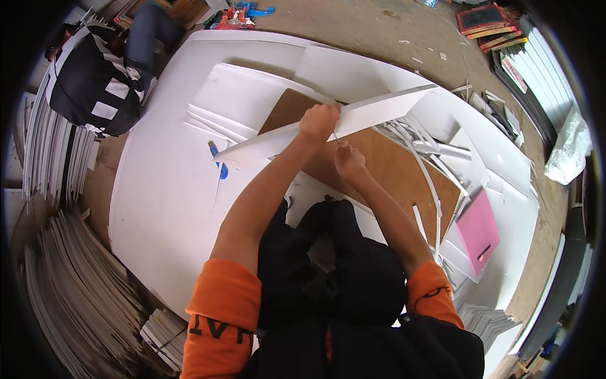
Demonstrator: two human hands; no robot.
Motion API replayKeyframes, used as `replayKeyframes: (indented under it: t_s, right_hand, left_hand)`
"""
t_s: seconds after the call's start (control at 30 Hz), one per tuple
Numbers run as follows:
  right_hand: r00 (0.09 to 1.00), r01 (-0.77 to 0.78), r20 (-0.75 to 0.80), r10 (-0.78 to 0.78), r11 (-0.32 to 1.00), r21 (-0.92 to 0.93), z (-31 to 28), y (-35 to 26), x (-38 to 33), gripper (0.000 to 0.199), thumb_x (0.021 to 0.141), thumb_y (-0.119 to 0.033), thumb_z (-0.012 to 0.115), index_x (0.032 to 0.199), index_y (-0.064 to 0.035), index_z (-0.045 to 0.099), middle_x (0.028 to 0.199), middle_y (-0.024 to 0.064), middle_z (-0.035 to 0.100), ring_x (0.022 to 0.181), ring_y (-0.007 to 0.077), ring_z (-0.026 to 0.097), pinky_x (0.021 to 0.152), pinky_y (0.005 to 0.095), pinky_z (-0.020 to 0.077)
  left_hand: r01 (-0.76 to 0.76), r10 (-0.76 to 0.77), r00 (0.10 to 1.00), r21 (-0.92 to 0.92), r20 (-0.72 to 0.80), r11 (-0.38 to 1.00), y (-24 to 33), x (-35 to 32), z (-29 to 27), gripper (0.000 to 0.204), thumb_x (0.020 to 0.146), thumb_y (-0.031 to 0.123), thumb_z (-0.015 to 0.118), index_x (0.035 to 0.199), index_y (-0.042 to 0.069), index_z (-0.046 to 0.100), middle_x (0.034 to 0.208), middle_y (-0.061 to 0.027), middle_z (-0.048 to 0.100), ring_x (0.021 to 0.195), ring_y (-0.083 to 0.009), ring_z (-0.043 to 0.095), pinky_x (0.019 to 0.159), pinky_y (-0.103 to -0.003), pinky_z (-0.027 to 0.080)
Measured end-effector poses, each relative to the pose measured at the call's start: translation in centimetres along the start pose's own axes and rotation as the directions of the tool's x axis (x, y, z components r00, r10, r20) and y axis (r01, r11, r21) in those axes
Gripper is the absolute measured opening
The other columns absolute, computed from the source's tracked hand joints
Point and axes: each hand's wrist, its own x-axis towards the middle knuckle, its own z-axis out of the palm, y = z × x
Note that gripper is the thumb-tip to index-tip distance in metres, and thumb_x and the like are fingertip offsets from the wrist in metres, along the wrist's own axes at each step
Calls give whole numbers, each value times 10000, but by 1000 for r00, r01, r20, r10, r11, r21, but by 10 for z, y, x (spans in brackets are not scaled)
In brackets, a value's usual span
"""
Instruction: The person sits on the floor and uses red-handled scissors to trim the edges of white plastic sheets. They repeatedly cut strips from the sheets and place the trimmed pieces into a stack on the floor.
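My left hand (319,124) is closed round the upper edge of a long white board (379,108), which stands tilted on its edge. Just below and to the right, my right hand (349,158) is pinched shut, with a thin dark sliver showing by its fingertips against the board; what it is cannot be made out. Under the board lies a brown sheet (379,164). Left of the board's near end rests a blue-handled cutter (218,160).
White sheets (233,98) are stacked beyond the board. Narrow white offcuts (432,177) and a pink pad (478,228) with a dark pen lie to the right. Bundled panels (76,297) stand at the left, near a black-and-white bag (88,82). A person's leg (148,41) shows behind.
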Motion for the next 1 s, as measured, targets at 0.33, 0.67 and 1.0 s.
replayKeyframes:
  t_s: [0.33,0.67,1.0]
  right_hand:
    - [1000,19,-9,-20,997,-71,11,-1,6,253,820,-122,404,1011,43,396,897,221,585,858,318,585,737,366,471]
    - [994,45,-100,-45,999,-3,55,21,46,178,845,-116,338,955,5,406,836,219,591,816,361,579,662,406,482]
    - [969,130,-208,-136,991,-41,67,30,43,175,874,-193,335,882,-21,366,748,215,592,724,379,585,624,450,473]
  left_hand:
    - [-45,50,996,-75,68,996,-5,5,-5,238,746,221,570,869,17,554,731,-178,581,731,-346,570,655,-413,468]
    - [-38,48,995,-112,87,993,-7,6,-5,214,749,194,564,873,18,559,723,-165,585,722,-343,569,650,-413,463]
    - [-19,20,999,-30,33,999,0,0,-1,201,771,205,548,838,20,510,673,-148,580,673,-322,580,581,-407,477]
